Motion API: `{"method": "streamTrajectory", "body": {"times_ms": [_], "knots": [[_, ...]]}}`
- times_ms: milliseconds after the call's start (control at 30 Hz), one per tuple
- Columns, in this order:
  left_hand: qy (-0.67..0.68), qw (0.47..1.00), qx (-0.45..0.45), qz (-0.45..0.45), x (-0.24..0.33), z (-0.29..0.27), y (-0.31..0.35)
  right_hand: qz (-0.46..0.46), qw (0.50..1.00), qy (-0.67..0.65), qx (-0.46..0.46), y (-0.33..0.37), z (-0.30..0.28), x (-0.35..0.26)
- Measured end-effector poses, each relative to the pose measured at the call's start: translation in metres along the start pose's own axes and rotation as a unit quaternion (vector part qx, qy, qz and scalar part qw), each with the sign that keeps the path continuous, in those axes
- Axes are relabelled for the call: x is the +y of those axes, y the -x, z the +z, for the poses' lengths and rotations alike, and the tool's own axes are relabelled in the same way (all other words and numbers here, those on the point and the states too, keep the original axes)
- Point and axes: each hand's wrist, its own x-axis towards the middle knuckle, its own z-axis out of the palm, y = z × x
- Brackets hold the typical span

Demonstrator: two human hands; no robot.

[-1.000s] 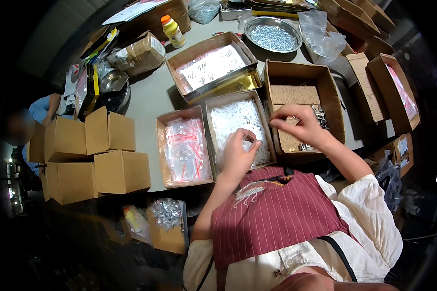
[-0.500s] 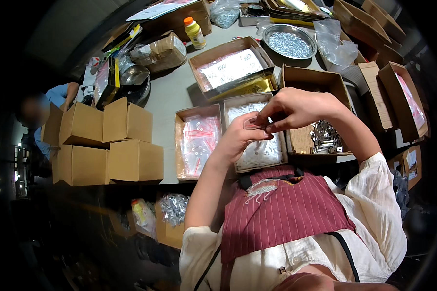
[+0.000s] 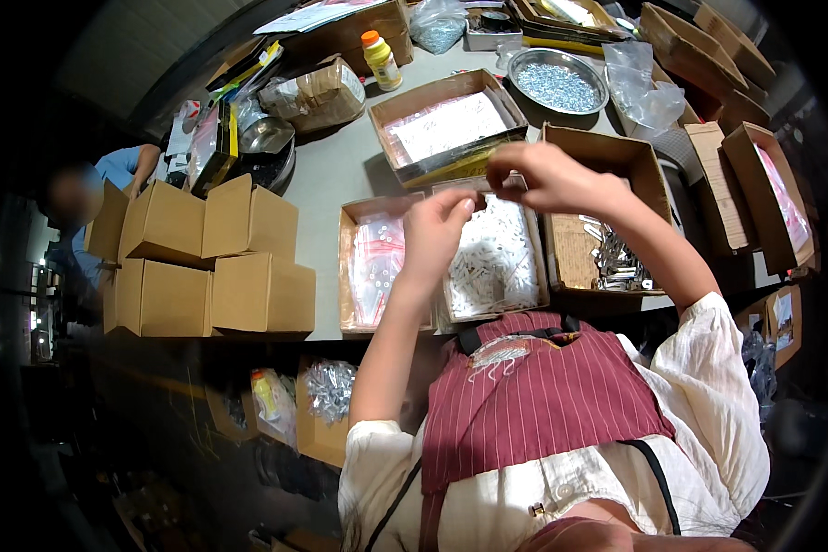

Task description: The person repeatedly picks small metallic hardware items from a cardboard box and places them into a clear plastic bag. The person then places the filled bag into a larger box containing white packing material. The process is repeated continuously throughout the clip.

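Observation:
My left hand (image 3: 435, 235) hovers above the seam between a tray of small clear zip bags (image 3: 371, 267) and a tray of small white plastic parts (image 3: 492, 262). Its thumb and fingers are pressed together at the tip; whatever they pinch is too small to make out. My right hand (image 3: 557, 179) is over the far end of the white parts, fingers bent downward and closed, a little apart from the left. Its fingertips are blurred, so what they hold does not show. Right of the white parts, a cardboard box (image 3: 570, 262) contains metal clips (image 3: 616, 258).
Opened cardboard boxes (image 3: 170, 299) stand at the left edge. Behind the trays are a box with white paper (image 3: 451, 124), a steel bowl of small metal pieces (image 3: 558, 83) and a yellow bottle with an orange cap (image 3: 382, 63). Another person in a blue sleeve (image 3: 120, 170) is at far left.
My hands were together over the white parts, a small clear bag seemingly between them. They have since drawn apart: the left moved slightly left, the right went up and away.

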Motion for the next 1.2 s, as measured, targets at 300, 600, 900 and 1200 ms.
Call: {"method": "streamTrajectory", "body": {"times_ms": [300,600,900,1200], "knots": [[0.116,0.988,0.065,-0.081,-0.058,0.003,0.040,-0.117,0.939,0.231,-0.227,0.066,0.144,0.000],[0.063,0.995,-0.027,-0.071,-0.038,0.001,0.054,-0.025,0.998,-0.008,-0.052,0.031,0.078,0.021],[0.223,0.971,0.073,-0.046,-0.005,0.004,0.029,0.145,0.882,-0.446,0.053,0.015,0.040,0.003],[0.071,0.992,0.103,0.026,0.011,0.001,0.022,0.095,0.948,-0.302,0.039,0.003,0.039,-0.004]]}}
